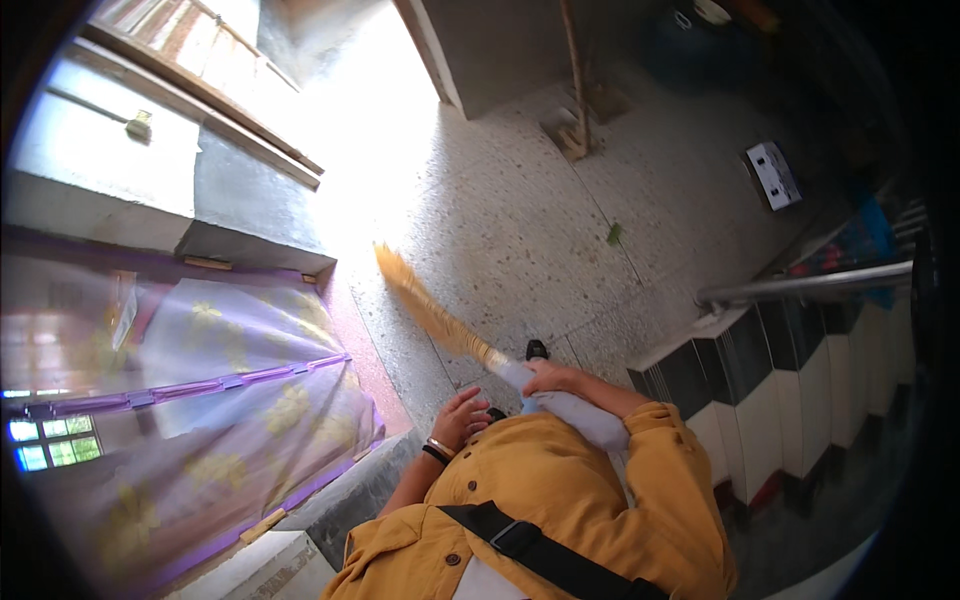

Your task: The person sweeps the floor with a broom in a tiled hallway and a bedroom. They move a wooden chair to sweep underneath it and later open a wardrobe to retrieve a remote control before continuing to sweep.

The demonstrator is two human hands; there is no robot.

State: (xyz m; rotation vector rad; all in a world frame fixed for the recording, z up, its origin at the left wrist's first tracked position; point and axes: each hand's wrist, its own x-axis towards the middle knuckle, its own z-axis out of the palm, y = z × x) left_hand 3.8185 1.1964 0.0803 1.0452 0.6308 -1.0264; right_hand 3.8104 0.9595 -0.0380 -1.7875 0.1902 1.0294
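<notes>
My right hand [553, 378] grips the pale handle of a straw broom [440, 322]. The broom's yellow-brown bristles reach up and left over the speckled stone floor [520, 230]. Just left of the handle, my left hand [461, 417] hangs free with its fingers spread, bangles on the wrist. I wear a mustard yellow shirt with a black strap across it.
A purple curtain with yellow flowers [200, 400] hangs at the left by a doorway. Black and white tiled stairs [780, 390] with a metal handrail [800, 286] rise at the right. A wooden pole [576, 80] leans at the far wall; a green leaf [614, 234] lies on the floor.
</notes>
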